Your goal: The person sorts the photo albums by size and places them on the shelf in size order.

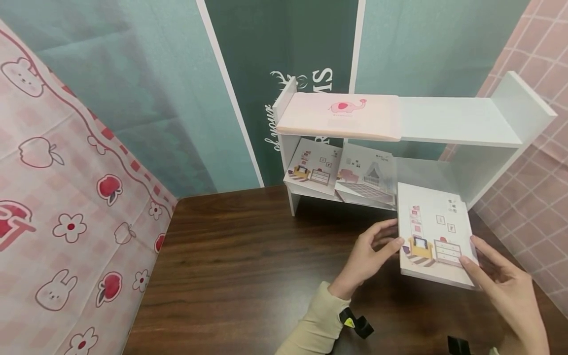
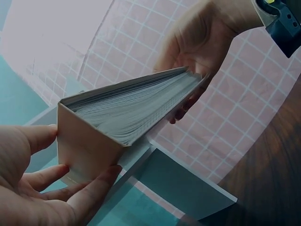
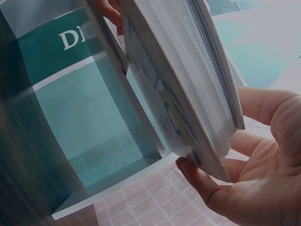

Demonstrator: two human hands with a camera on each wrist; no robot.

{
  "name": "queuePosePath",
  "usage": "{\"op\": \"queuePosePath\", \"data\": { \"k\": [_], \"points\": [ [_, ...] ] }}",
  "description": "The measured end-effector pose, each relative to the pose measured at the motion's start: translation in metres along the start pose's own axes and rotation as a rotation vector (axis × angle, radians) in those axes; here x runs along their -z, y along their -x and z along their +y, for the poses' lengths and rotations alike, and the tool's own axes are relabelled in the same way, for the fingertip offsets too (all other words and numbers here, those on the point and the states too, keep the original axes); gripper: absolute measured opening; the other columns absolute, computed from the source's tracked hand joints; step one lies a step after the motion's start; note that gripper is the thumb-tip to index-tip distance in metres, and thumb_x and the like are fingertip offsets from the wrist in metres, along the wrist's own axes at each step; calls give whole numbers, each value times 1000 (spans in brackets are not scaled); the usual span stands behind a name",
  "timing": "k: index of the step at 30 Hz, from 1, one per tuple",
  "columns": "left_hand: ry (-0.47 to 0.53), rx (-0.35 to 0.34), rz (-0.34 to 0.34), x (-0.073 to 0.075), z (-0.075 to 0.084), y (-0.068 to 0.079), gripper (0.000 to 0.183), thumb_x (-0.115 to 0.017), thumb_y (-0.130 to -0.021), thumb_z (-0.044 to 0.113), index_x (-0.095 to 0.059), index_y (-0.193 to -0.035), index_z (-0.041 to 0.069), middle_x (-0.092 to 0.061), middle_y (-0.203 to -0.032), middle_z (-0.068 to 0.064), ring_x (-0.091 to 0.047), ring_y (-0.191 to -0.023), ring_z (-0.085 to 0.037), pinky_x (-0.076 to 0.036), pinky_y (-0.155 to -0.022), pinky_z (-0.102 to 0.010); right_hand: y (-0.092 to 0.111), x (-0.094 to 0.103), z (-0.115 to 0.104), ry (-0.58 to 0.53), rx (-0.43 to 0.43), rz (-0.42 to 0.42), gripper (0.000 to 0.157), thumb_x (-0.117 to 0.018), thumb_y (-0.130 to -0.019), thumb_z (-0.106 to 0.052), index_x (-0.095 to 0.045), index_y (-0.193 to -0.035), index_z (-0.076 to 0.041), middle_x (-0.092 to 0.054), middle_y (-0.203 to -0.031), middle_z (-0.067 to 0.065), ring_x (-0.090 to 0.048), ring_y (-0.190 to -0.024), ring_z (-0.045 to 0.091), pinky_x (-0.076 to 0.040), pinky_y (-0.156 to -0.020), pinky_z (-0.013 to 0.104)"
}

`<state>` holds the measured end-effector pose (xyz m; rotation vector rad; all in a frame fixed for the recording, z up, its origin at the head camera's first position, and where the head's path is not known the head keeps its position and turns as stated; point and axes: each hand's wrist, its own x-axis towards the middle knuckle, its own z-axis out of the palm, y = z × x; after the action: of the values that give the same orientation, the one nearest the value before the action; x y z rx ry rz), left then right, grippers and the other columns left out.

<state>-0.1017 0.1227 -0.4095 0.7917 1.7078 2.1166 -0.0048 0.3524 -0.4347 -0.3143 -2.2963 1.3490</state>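
A thick hardcover book point(image 1: 432, 229), white with drawn furniture on its cover, is held tilted at the front of the shelf's lower right part. My left hand point(image 1: 367, 256) grips its left edge, the thumb by the cover. In the left wrist view the left hand's fingers point(image 2: 89, 193) press on the plain spine point(image 2: 87, 148). My right hand point(image 1: 506, 281) pinches the opposite edge, thumb on top. The right wrist view shows the right hand point(image 3: 263, 165) around the page-edge side, with the pages point(image 3: 188, 56) between two covers.
The white two-tier shelf point(image 1: 483, 162) stands on the dark wooden table point(image 1: 213, 266). Two similar books point(image 1: 317, 165) lie side by side on its lower tier. A pink elephant-print book point(image 1: 341, 114) lies on top. Printed cloth point(image 1: 71, 187) hangs at left, pink tile-pattern cloth point(image 1: 528, 207) at right.
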Motion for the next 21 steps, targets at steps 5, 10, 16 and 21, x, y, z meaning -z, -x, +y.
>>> {"op": "queuePosePath", "data": {
  "k": [5,10,16,21],
  "points": [
    [16,-24,1,0,-9,-4,39,-56,-92,6,-48,-130,0,-54,-126,-21,-59,-101,-10,-54,-74,-22,-1,-4,2,-100,30,24,53,-63,-80,11,-49,-131,3,-48,-136,-13,-49,-111,-8,-42,-74,1],
    [3,-39,-3,0,-25,-9,40,-56,-92,6,-49,-131,5,-54,-127,-16,-59,-102,-11,-54,-73,-21,-3,-6,2,-69,55,38,52,-62,-81,12,-48,-131,5,-47,-137,-9,-47,-113,-7,-40,-79,0],
    [-63,-67,-3,1,-32,-11,41,-58,-91,10,-49,-131,12,-55,-127,-7,-57,-105,-6,-52,-77,-19,-5,-5,4,-169,60,25,50,-59,-82,12,-48,-130,7,-49,-136,-8,-53,-104,-8,-39,-82,1],
    [-130,-82,2,0,-32,-11,46,-61,-89,9,-47,-133,16,-52,-129,-2,-56,-108,-7,-50,-78,-16,-7,-4,4,-263,85,-4,51,-58,-82,15,-46,-131,8,-47,-138,-5,-53,-106,-7,-39,-84,1]
  ]
}}
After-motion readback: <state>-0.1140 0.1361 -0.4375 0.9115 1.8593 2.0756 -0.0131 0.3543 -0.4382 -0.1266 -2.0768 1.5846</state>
